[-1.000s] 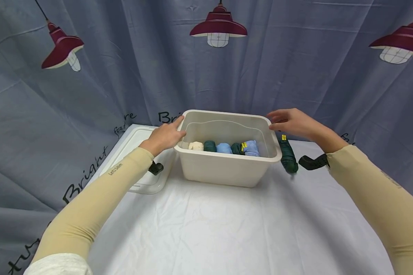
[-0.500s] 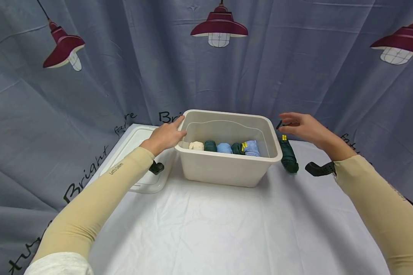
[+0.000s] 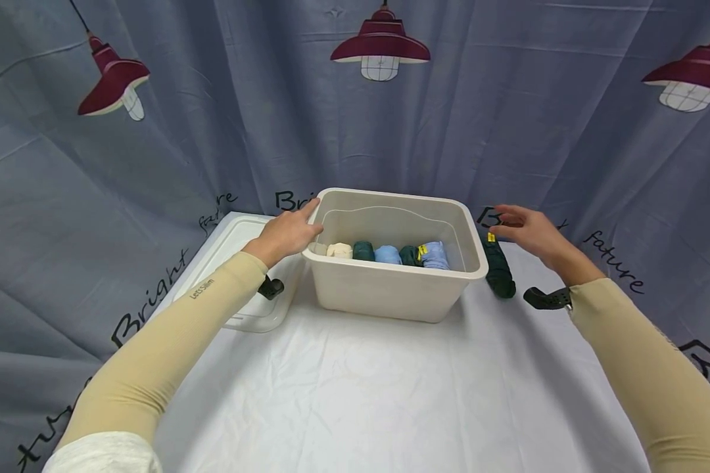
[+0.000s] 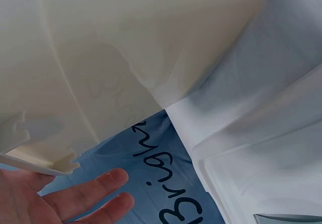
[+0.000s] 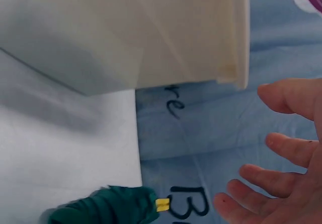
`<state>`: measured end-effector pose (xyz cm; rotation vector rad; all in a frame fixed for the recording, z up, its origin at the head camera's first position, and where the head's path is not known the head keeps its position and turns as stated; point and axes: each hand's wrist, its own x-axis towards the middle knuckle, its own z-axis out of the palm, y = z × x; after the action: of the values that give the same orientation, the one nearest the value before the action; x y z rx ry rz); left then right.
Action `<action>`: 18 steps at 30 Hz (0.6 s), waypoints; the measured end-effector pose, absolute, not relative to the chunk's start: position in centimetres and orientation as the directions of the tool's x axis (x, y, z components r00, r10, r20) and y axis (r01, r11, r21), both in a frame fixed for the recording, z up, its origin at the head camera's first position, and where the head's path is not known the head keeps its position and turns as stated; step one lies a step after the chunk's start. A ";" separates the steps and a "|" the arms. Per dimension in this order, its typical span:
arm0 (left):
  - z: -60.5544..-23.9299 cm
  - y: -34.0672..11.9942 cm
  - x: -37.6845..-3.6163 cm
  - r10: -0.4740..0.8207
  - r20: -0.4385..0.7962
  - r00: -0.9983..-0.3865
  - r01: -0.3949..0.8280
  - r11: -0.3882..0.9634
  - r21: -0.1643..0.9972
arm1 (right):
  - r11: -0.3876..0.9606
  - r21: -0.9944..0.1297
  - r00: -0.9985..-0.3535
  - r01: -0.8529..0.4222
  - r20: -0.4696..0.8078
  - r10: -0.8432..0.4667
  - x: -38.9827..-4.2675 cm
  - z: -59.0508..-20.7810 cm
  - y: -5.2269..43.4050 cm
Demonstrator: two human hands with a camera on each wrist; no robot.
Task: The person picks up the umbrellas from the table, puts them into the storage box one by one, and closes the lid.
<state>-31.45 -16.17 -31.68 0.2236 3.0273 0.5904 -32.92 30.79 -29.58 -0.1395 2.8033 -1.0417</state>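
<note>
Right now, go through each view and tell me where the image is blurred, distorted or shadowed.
Head view: sharp and evenly lit, with wide-angle bending at the edges and a soft shadow under the bin. Left wrist view: the bin wall fills the frame, soft and washed out, and the left hand is cropped. Right wrist view: the green roll is blurred, the right hand fairly clear.

1. The big plastic bin (image 3: 395, 279) stands between the two hands and blocks the straight way from one to the other.
2. The left hand (image 3: 288, 231) rests on the bin's left rim; the flat lid (image 3: 236, 263) lies just to its left.
3. Just under the right hand (image 3: 529, 231), a rolled dark green sock (image 3: 498, 266) lies by the bin's right wall.
4. Nearer the person than both hands, the white tablecloth (image 3: 378, 394) is bare and wide.
5. Past the hands, the blue curtain (image 3: 225, 118) closes the way.
</note>
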 end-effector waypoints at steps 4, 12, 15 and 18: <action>-31.7 -16.2 -31.5 0.152 -0.016 -0.988 0.136 0.918 0.373 | 0.745 -0.667 -0.991 -0.006 -0.097 -0.095 -33.5 -30.8 31.2; -31.6 -16.2 -31.4 0.154 -0.016 -0.988 0.136 0.914 0.383 | 0.761 -0.647 -0.996 0.056 -0.090 -0.003 -34.8 -33.6 32.3; -31.6 -16.2 -31.4 0.154 -0.019 -0.988 0.135 0.914 0.382 | 0.757 -0.649 -0.995 0.074 -0.104 0.008 -35.1 -34.5 32.8; -31.6 -16.2 -31.4 0.153 -0.022 -0.988 0.133 0.915 0.381 | 0.754 -0.651 -0.993 0.089 -0.120 0.013 -35.4 -35.3 33.2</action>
<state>-31.42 -16.18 -31.62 0.2254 3.0237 0.5961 -35.43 33.18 -35.33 0.0826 2.8404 -1.0620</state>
